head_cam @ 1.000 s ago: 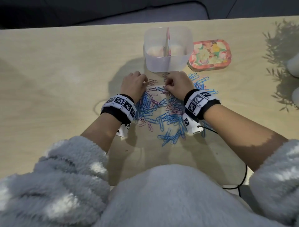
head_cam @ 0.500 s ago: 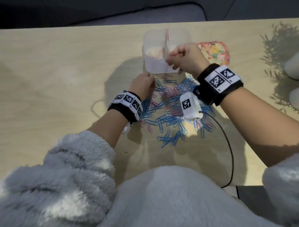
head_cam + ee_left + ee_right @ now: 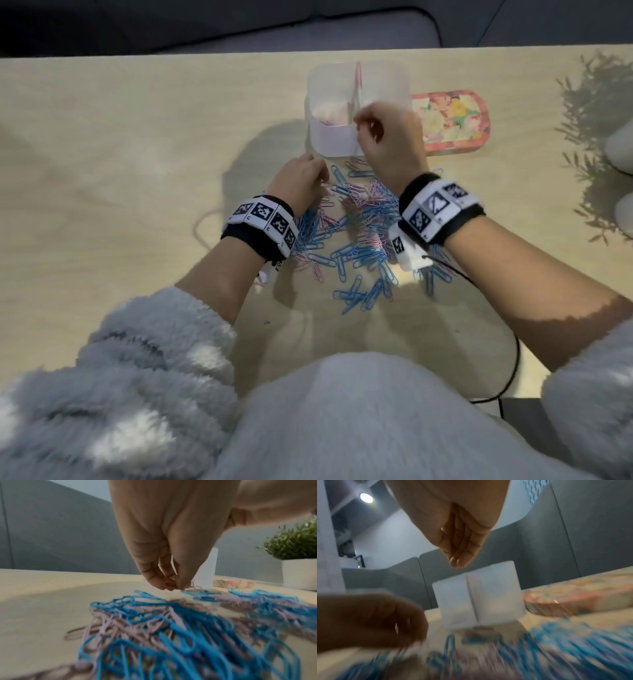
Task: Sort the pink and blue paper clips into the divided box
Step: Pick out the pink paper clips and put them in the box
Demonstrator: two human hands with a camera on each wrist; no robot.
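Underneath everything runs a pale wooden table (image 3: 120, 164), with grey padded panels behind it and a ceiling light in the right wrist view. A heap of pink and blue paper clips (image 3: 356, 236) lies between the wrists. Just beyond it stands the translucent divided box (image 3: 329, 144), pink clips showing in its left compartment. A floral tin (image 3: 455, 120) sits just to its right, and a potted plant (image 3: 298, 561) farther right. The left hand (image 3: 301, 181) is low at the heap's far edge, fingertips (image 3: 169, 584) pinched together on what looks like a pink clip. The right hand (image 3: 390, 140) hovers at the box's near wall, fingers loosely curled downward; whether it holds anything, I cannot tell. The right wrist view is blurred, and the right hand hides the right compartment.
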